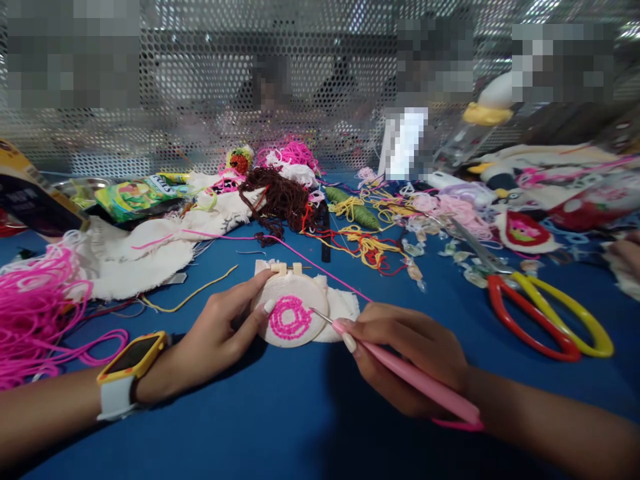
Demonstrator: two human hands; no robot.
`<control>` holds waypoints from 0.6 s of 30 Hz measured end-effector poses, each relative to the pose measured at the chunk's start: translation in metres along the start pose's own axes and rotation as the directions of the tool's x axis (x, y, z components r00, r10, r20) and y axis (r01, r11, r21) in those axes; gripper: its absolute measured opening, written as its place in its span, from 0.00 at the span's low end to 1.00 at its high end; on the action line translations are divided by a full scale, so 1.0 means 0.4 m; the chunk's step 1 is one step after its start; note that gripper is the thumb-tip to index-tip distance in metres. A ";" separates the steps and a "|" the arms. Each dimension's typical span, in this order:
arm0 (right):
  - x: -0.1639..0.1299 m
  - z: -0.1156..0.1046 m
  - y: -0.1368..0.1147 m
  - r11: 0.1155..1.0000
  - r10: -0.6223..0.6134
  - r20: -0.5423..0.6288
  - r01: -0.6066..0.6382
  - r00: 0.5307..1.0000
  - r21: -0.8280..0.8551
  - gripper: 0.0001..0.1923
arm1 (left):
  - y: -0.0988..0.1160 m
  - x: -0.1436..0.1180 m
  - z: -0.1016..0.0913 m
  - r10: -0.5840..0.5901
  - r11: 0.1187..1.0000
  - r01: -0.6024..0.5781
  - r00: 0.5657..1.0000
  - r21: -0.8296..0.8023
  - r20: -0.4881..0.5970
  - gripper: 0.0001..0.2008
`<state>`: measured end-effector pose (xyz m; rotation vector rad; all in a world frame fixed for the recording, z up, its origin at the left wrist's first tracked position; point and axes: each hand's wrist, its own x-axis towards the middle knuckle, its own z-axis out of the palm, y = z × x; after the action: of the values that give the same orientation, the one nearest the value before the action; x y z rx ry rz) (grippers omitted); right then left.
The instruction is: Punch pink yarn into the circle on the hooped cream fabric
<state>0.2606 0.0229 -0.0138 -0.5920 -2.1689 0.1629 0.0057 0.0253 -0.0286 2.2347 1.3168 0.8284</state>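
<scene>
Dead centre of the frame there's a small embroidery hoop lying on the blue table, with cream fabric stretched in it and a chunky pink ring design stitched about the middle. The left hand comes in from the lower left, grip clamped on the hoop's left edge with the thumb laid on the fabric; that wrist wears a smartwatch in a yellow case. The right hand, lower centre-right, has its grip closed around a pink punch needle, whose metal tip touches the fabric at the right edge of the hoop. A pink thread runs from there up toward the left. Red-and-yellow scissors lie well apart at right, a heap of pink yarn at far left, and brown yarn above the hoop.
</scene>
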 end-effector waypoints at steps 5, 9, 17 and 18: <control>0.001 0.009 0.006 1.000 0.005 0.033 -0.005 0.999 0.014 0.11 | -0.001 -0.004 -0.002 0.034 0.999 -0.034 0.999 0.032 0.004 0.24; -0.005 0.026 0.025 0.999 -0.009 0.159 0.004 0.987 0.035 0.10 | 0.002 -0.011 -0.005 0.132 0.988 -0.131 0.991 0.085 -0.006 0.24; -0.015 0.031 0.034 1.000 -0.008 0.173 0.005 0.985 0.018 0.11 | 0.028 0.000 -0.004 -0.113 0.951 0.096 0.993 -0.295 -0.042 0.19; -0.016 0.032 0.033 0.999 -0.037 0.152 0.034 0.988 0.023 0.13 | 0.036 0.003 -0.010 -0.156 0.916 0.130 0.987 -0.378 -0.040 0.18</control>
<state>0.2586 0.0327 -0.0305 -0.5450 -2.3211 0.2168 0.0129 0.0199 -0.0163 1.8049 1.2156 1.0155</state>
